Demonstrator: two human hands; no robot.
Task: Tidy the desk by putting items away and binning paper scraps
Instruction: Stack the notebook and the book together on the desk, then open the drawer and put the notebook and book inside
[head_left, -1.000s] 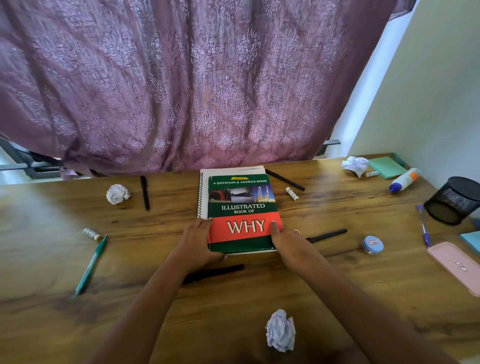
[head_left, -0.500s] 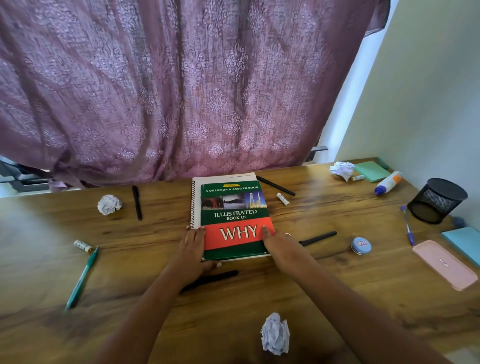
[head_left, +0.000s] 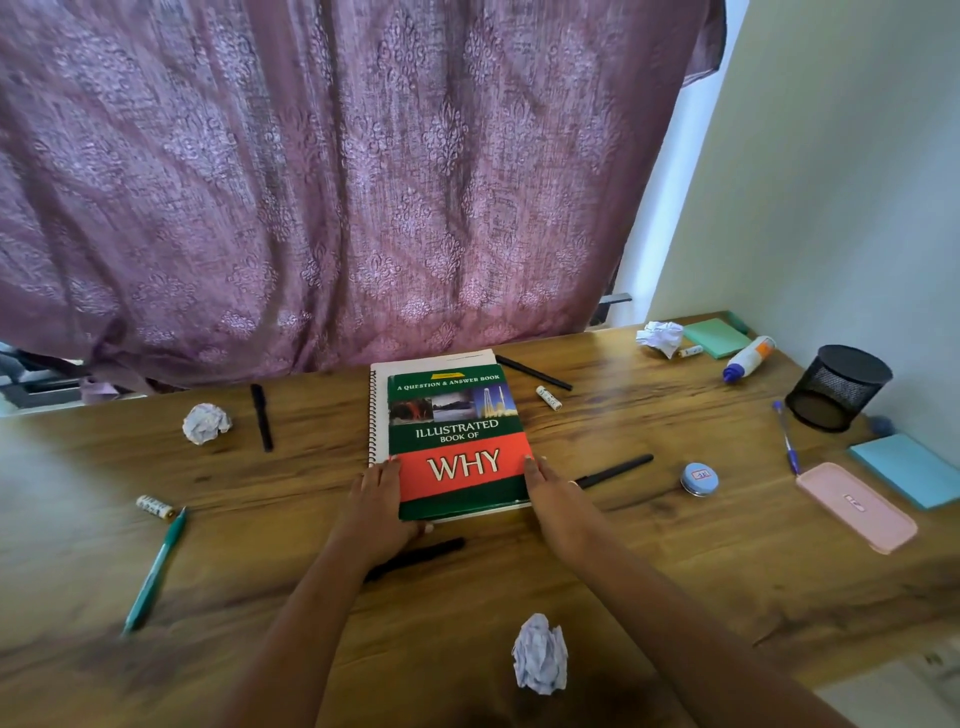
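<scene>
A green and red book (head_left: 457, 441) titled "Illustrated Book of Why" lies on a white spiral notebook (head_left: 378, 410) in the middle of the wooden desk (head_left: 675, 561). My left hand (head_left: 376, 499) rests flat against the book's near left edge, fingers straight. My right hand (head_left: 553, 491) lies along its near right edge, fingers straight too. Three crumpled paper balls sit on the desk: one near the front (head_left: 540, 660), one at the left (head_left: 206, 423), one at the back right (head_left: 661, 336). A black pen (head_left: 415, 558) lies partly under my left wrist.
A black mesh pen cup (head_left: 836, 387) stands at the right by the wall, with a pink case (head_left: 857, 506), blue notepad (head_left: 909, 467), blue pen (head_left: 785, 436), round tin (head_left: 700, 479), glue bottle (head_left: 749, 358) and green notepad (head_left: 717, 338) nearby. A teal pen (head_left: 156, 569) lies left. A purple curtain (head_left: 337, 182) hangs behind.
Both hands have pushed the book and notebook a little farther away on the desk. The camera has tilted up slightly, showing more curtain.
</scene>
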